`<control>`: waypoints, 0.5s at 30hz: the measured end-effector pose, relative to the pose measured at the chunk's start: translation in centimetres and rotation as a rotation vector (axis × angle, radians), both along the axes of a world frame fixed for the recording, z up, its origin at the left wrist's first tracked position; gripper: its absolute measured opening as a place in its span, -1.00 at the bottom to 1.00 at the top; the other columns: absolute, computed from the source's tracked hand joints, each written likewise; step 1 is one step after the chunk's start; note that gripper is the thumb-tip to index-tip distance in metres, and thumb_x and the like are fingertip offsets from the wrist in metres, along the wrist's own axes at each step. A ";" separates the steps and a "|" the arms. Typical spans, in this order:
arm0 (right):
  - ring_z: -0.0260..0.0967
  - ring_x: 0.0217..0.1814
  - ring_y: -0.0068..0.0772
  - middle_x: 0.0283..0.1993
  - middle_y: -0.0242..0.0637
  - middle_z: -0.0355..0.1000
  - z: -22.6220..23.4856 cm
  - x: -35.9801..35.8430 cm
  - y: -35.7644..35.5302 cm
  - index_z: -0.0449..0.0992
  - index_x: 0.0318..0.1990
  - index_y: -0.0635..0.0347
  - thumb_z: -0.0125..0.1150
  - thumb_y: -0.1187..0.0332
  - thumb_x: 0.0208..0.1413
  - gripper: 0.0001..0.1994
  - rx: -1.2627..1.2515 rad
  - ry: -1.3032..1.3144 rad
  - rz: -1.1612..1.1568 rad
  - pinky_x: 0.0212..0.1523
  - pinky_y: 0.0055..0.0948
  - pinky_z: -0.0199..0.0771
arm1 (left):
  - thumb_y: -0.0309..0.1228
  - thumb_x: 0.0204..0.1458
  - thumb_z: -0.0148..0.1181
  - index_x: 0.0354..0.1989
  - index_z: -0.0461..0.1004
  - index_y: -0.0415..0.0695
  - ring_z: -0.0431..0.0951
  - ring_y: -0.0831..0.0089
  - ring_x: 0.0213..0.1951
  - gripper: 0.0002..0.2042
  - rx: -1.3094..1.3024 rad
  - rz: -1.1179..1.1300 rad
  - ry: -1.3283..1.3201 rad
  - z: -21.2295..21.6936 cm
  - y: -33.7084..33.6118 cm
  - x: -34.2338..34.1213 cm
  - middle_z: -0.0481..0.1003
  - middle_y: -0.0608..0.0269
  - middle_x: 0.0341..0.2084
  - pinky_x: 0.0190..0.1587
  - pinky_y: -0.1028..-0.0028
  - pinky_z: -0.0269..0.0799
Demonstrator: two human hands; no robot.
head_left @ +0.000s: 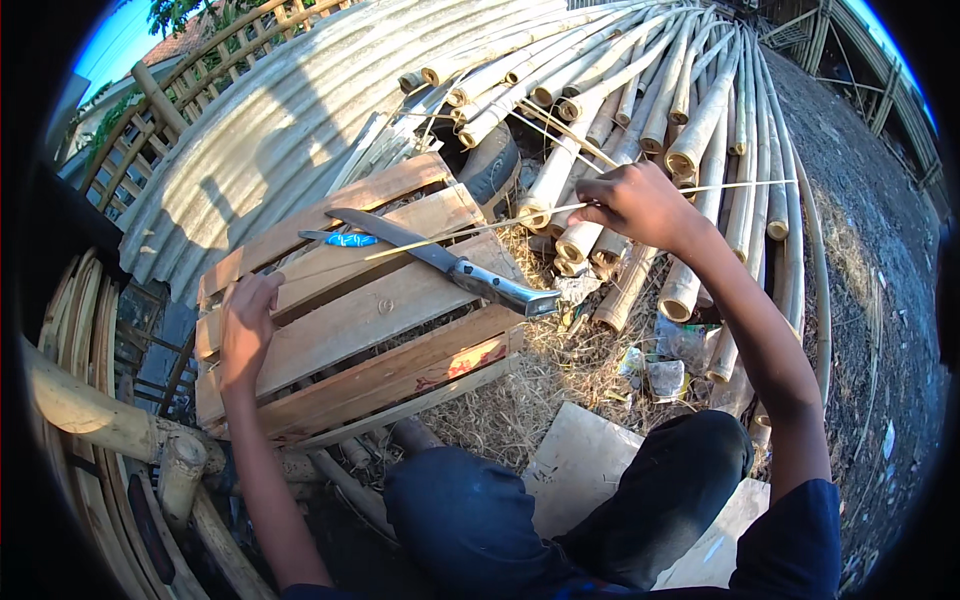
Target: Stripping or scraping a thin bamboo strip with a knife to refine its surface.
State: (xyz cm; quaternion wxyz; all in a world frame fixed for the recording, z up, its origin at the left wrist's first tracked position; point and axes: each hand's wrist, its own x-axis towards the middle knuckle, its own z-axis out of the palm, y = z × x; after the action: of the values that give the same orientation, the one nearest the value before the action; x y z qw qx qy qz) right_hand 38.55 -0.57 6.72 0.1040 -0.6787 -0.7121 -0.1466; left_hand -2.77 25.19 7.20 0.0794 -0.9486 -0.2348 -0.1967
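A thin pale bamboo strip (pixel 440 238) stretches across a slatted wooden crate (pixel 350 310), between my two hands. At the crate's left edge my left hand (pixel 250 312) is closed on one end of the strip. My right hand (pixel 635 205), raised beyond the crate's right side, pinches the strip, whose free end runs on to the right over the bamboo poles. Beneath the strip lies a large machete (pixel 495 284) with a dark blade and shiny handle. A small knife with a blue-and-white patterned handle (pixel 350 240) lies on the slats left of the machete blade.
Many long bamboo poles (pixel 690 150) are stacked ahead and right, cut ends toward me. Corrugated sheets (pixel 260 150) lie far left, before a bamboo lattice fence (pixel 205 75). Split bamboo (pixel 90 330) and a thick pole frame (pixel 90 405) stand at left. Dry shavings (pixel 490 405) cover the ground.
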 end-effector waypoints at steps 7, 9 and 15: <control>0.38 -0.52 0.07 -0.57 0.01 0.39 -3.6 -2.4 -9.5 0.49 -0.29 0.27 0.18 0.45 0.08 -0.91 0.061 0.428 -0.131 -0.47 -0.12 0.31 | -0.57 0.04 0.04 -0.13 0.45 -0.19 0.37 0.05 0.00 -0.79 0.213 0.049 -0.303 -1.0 9.4 2.4 0.42 0.09 -0.05 0.07 0.17 0.27; 0.35 -0.57 0.05 -0.60 0.04 0.35 -3.9 -5.6 -10.0 0.48 -0.30 0.29 0.16 0.49 0.08 -0.93 0.047 0.539 -0.214 -0.49 -0.16 0.29 | -0.49 0.06 0.10 0.11 0.30 -0.09 0.26 -0.05 0.13 -0.61 0.177 0.103 -0.463 -1.1 8.7 4.8 0.20 -0.07 0.16 0.15 0.13 0.22; 0.28 -0.63 0.00 -0.66 0.05 0.29 -2.5 -8.1 -8.0 0.44 -0.28 0.36 0.07 0.48 0.17 -0.90 0.042 0.784 -0.316 -0.51 -0.24 0.25 | -0.38 0.24 -0.06 -0.13 0.26 -0.23 0.53 0.33 -0.22 -0.82 -1.371 -0.333 -0.899 -2.4 -5.5 14.5 0.43 0.07 -0.27 -0.09 0.33 0.53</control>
State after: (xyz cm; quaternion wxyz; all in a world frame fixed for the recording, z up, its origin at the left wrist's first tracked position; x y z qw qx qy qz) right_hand 30.47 -8.57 4.19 0.3570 -0.7817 -0.5026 0.0938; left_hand 11.75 19.73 4.84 -0.6468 -0.6400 -0.1683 -0.3791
